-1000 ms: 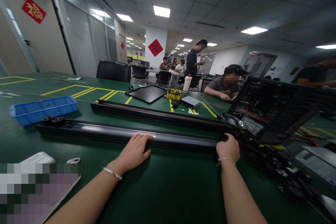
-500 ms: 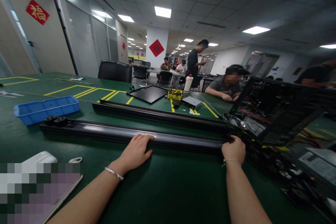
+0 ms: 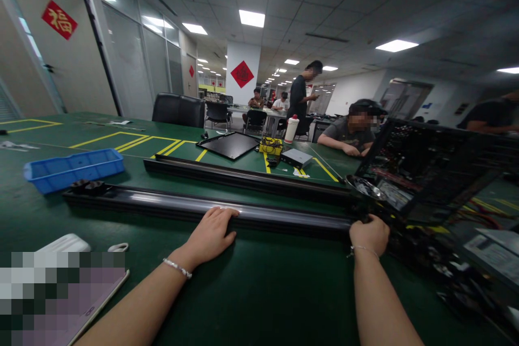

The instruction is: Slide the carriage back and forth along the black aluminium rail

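A long black rail (image 3: 170, 203) with a shiny, trough-like top lies across the green table in front of me. My left hand (image 3: 213, 231) grips its middle, fingers over the top and thumb on the near side. At the rail's right end, my right hand (image 3: 370, 235) is closed on a small black end piece (image 3: 362, 211), mostly hidden by the fingers and dark surroundings. A black fitting with round parts (image 3: 87, 186) sits at the left end. Behind, roughly parallel, rests a second black rail (image 3: 243, 175).
An open computer case (image 3: 438, 167) and cables stand at right, near a metal bowl (image 3: 365, 188). A blue bin (image 3: 75, 169) is at left; a phone (image 3: 97, 308) lies front left. Farther back are a black panel (image 3: 229, 145), a grey drive (image 3: 297, 158) and a seated person (image 3: 352, 132).
My right hand has moved slightly to the right at the rail's end. My left hand stays at the same place on the rail.
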{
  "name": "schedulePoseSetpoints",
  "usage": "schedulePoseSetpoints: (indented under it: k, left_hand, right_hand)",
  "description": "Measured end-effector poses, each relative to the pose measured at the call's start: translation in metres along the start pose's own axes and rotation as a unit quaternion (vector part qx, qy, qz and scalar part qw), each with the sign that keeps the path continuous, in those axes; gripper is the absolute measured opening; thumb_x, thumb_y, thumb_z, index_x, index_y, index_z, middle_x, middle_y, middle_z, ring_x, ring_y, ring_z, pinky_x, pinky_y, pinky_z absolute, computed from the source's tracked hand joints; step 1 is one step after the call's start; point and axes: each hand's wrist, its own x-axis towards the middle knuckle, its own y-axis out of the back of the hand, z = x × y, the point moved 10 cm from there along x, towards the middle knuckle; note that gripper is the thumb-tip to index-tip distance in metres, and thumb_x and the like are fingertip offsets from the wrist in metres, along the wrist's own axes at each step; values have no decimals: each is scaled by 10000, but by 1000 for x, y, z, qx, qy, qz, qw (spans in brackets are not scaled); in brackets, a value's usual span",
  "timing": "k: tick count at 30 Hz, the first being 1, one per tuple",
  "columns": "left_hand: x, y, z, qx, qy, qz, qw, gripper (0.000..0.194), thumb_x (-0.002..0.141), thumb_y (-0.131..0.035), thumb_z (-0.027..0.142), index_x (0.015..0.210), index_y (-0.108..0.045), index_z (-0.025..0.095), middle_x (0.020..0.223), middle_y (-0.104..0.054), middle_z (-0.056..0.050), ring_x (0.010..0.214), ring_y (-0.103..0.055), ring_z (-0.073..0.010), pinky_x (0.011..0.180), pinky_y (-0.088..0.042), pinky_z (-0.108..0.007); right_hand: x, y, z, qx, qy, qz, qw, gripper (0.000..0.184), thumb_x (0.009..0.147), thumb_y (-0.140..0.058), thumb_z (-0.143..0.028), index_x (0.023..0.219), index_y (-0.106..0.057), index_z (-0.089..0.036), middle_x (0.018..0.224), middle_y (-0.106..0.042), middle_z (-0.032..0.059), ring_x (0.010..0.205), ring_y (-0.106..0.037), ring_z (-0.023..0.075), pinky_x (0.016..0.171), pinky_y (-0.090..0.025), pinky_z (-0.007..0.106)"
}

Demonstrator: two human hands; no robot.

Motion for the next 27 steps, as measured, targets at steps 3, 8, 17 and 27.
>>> schedulePoseSetpoints:
  k: [3,8,17,27]
  left_hand:
    - [0,-1,-1,0,1,-2,1000,403,765,-526,269,1162,-472,219,1139,-600,-44,1093,-504,-222,1014,-299,-408]
    - [0,-1,-1,-1,1,0,1000,404,765,-528,270,1161,-471,218,1132,-600,-45,1087,-505,-221,1015,-298,-404]
    - [0,-1,-1,-1,3,1,1000,406,760,-529,265,1159,-473,220,1118,-606,-44,1079,-509,-221,1008,-303,-402]
    - [0,0,0,-2,2,2,1000,406,756,-538,269,1153,-471,220,1149,-591,-41,1084,-500,-219,1016,-295,-395]
  right_hand:
    - [4,0,7,7,-5,12,1000,411,685,-504,-204,1068,-627,-120,1128,-525,162,903,-559,265,852,-448,404]
    - [6,1,8,-12,-4,11,1000,400,697,-500,-220,1061,-645,-136,1112,-548,150,917,-556,265,844,-450,394]
    - [18,4,30,-14,-31,41,999,413,695,-514,-226,1074,-636,-115,950,-607,143,902,-553,284,811,-455,405]
    - [21,15,53,39,-36,133,990,363,774,-458,-315,1074,-613,-183,1277,-351,174,1173,-334,388,933,-359,532]
